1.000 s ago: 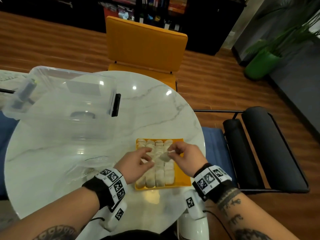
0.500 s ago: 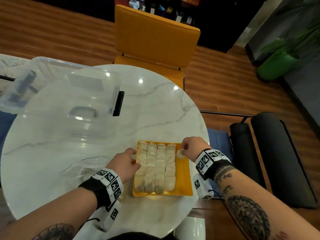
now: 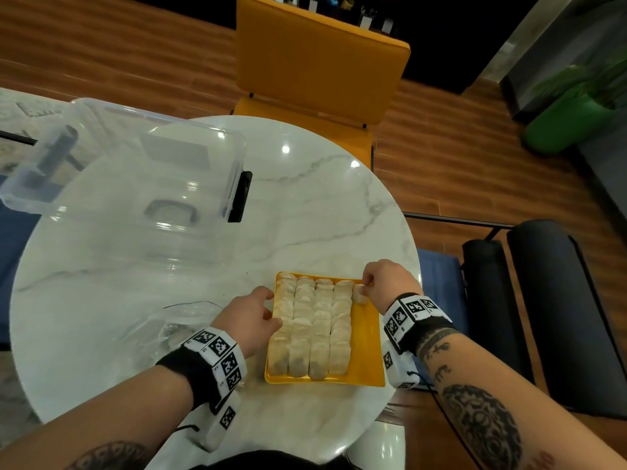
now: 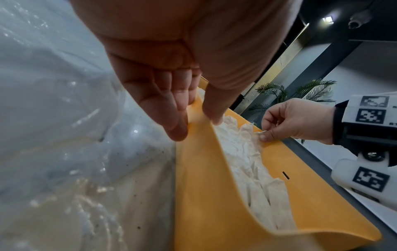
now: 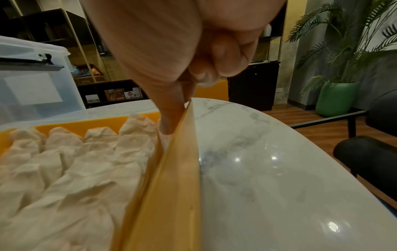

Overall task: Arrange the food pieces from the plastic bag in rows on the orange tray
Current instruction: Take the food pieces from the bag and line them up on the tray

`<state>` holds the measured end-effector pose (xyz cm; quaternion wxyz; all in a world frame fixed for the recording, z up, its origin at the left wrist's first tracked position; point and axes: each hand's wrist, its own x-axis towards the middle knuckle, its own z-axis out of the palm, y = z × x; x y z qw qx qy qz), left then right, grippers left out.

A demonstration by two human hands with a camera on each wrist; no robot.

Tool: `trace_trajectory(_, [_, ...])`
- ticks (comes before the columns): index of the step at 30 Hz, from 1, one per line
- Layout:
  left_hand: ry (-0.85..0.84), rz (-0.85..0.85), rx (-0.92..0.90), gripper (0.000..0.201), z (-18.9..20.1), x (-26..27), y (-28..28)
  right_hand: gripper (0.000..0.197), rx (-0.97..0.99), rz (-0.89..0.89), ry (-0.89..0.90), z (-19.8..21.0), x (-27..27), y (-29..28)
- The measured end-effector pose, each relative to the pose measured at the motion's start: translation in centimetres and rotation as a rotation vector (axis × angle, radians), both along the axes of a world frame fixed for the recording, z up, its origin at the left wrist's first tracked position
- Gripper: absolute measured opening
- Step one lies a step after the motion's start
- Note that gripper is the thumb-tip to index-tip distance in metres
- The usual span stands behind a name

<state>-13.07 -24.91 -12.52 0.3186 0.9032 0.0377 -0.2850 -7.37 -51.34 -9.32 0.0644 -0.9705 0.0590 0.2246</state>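
Food pieces (image 3: 310, 329) line orange tray (image 3: 365, 337) in near-to-far rows.

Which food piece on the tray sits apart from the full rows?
The food piece in the far right corner of the orange tray, by the right hand. It alone starts a fifth line; the others fill four packed lines.

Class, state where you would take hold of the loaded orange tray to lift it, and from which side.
Grip the orange tray by its upturned rims, from left and right together, thumb inside, fingers outside, as the left hand does. Food pieces fill it in rows, so a level lift seems safest.
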Motion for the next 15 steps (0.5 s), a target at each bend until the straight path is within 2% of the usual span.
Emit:
trace_trajectory(11, [0.001, -0.027, 0.013, 0.055, 0.0, 0.1, -0.1, 0.014, 0.116, -0.104, -0.045, 0.8, -0.3, 0.3])
trace_trajectory(15, [-0.038, -0.024, -0.005, 0.054, 0.5, -0.3, 0.1, 0.009, 0.234, -0.008, -0.159, 1.7, -3.9, 2.7])
